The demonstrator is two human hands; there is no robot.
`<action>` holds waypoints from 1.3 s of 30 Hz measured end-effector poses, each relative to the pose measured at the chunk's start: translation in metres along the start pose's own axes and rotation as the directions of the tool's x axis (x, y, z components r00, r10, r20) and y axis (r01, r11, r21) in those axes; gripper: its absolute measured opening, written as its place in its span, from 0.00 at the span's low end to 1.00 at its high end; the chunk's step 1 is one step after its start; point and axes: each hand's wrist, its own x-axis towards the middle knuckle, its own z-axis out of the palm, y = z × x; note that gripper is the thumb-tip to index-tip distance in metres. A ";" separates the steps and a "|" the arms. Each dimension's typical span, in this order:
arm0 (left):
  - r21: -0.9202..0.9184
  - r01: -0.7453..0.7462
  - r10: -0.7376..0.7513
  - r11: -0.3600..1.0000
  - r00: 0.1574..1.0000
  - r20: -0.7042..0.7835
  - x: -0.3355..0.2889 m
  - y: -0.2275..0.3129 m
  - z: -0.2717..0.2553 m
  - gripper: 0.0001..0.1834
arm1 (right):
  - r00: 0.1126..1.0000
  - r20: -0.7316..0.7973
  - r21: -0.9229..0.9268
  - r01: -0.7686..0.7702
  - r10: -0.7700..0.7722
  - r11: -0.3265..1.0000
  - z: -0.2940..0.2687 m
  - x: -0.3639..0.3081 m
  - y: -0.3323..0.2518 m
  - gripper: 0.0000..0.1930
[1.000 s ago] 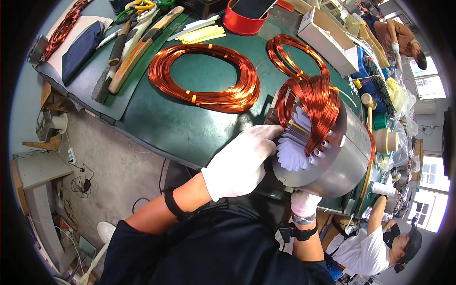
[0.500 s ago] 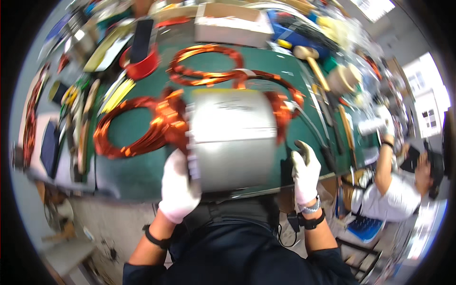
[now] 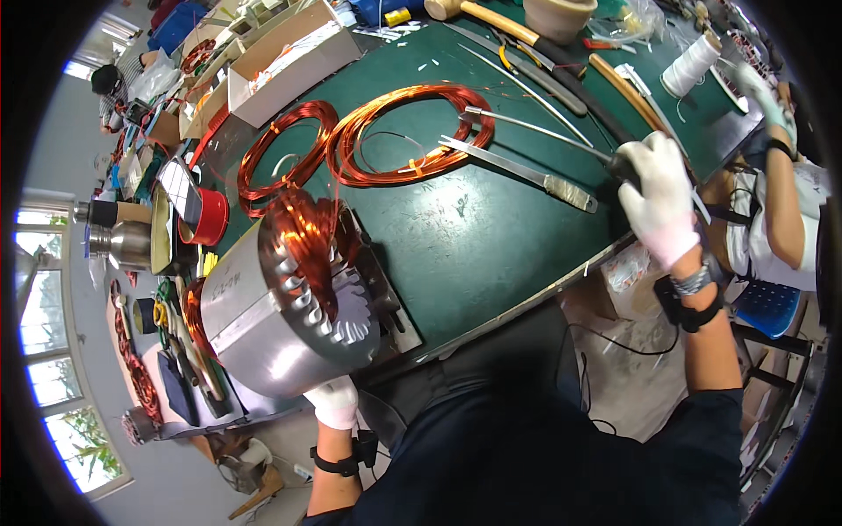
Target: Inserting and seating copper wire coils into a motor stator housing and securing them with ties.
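The two gloved hands are well apart; the right hand [image 3: 658, 200] is closed around the dark handle [image 3: 624, 169] of a slim metal rod [image 3: 539, 131], whose far tip lies over the right side of a large copper coil [image 3: 338, 151]; the left hand [image 3: 334, 403] is just beside the near, lower side of a metal cylinder [image 3: 246, 329], its fingers hidden behind it, so I cannot tell whether they grip.

The cylinder lies on its side near the front edge of the green table [image 3: 465, 263], left of the right hand; its open end faces right, with copper windings [image 3: 303, 237] bulging from it and pale tabs [image 3: 309, 304] ringing the opening; a flat blade [image 3: 500, 160] with a wrapped grip lies between the rod and the table's front edge, its tip over the coil; a smaller copper coil [image 3: 251, 175] lies behind the cylinder.
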 end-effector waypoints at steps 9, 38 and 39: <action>0.448 -0.377 0.348 0.811 0.926 0.149 -0.034 -0.028 -0.014 0.18 | 0.930 0.349 0.490 -0.075 -0.116 0.869 -0.020 0.002 -0.021 0.15; -0.159 0.104 -0.115 0.982 0.992 -0.057 -0.016 0.002 0.004 0.14 | 0.724 -0.002 0.159 0.682 -0.690 0.714 -0.010 0.081 -0.078 0.16; -0.159 0.100 -0.110 0.982 0.992 -0.058 -0.013 0.006 0.005 0.14 | 0.717 -0.004 0.165 0.688 -0.697 0.707 -0.005 0.081 -0.086 0.16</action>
